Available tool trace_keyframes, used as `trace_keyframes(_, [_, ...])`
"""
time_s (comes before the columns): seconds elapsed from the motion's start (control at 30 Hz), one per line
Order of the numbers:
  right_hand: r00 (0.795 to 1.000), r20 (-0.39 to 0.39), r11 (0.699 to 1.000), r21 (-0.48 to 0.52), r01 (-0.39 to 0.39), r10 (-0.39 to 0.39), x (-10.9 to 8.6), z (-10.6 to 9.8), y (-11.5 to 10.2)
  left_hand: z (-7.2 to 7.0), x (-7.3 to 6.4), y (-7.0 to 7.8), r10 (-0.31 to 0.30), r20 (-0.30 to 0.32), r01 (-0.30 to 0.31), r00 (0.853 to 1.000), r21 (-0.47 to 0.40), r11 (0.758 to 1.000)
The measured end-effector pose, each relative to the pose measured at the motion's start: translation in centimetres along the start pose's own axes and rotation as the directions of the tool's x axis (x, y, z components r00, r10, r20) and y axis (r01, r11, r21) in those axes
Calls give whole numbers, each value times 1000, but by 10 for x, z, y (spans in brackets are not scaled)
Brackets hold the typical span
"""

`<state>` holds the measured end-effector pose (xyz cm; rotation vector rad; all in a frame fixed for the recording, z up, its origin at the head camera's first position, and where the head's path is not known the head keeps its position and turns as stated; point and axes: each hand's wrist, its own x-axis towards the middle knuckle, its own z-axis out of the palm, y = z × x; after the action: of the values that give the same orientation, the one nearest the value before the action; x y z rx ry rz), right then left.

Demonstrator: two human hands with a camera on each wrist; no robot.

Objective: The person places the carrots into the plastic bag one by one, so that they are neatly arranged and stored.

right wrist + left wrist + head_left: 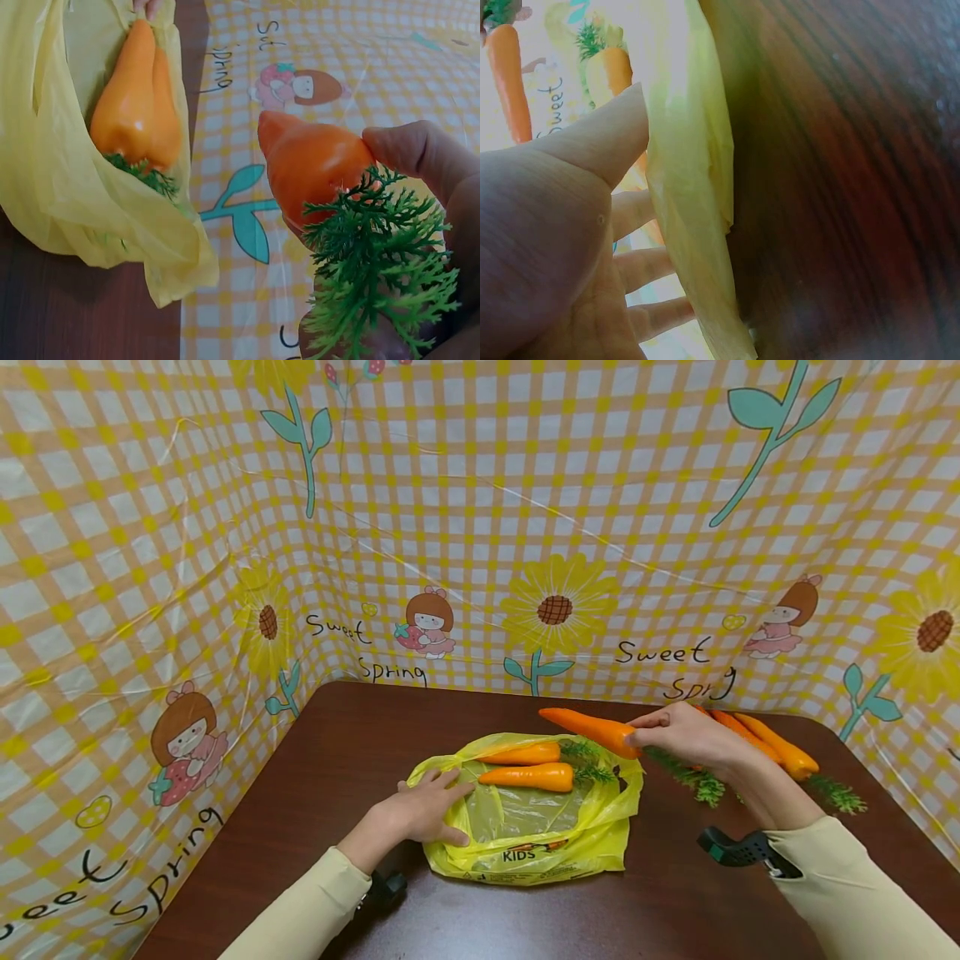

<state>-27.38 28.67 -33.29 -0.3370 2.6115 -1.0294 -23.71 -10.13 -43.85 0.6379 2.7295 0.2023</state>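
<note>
A yellow plastic bag [607,847] lies on its side on the table, its mouth spread open. Two orange carrots [528,777] with green tops lie in it side by side. My left hand [431,806] rests at the bag's left end, fingers spread and fairly straight against the plastic [694,157]. Above the bag's far right corner, my right hand [690,735] pinches another carrot [585,727] near its leafy end, tip toward the left. The right wrist view shows thumb and fingers on that carrot [315,161], its green leaves [382,270] hanging below.
More carrots [787,756] with green tops lie at the table's back right, partly hidden behind my right hand and forearm. The dark brown table [337,727] is walled on the back and sides by a checked, flower-printed cloth [465,543].
</note>
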Motion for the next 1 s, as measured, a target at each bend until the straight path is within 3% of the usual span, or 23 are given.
trace_keyframes(0.33, [994,109,999,34,16,-20,11,14,-9,-1,1,2,2,0,-2,1000,0,1000])
trace_keyframes(0.5, [986,155,998,32,61,-65,19,26,-11,-1,1,1,7,-5,-7,1000,4,1000])
trace_keyframes(1.0, [950,243,959,-157,237,-195,35,59,-11,4,1,1,11,-10,-11,1000,-6,1000])
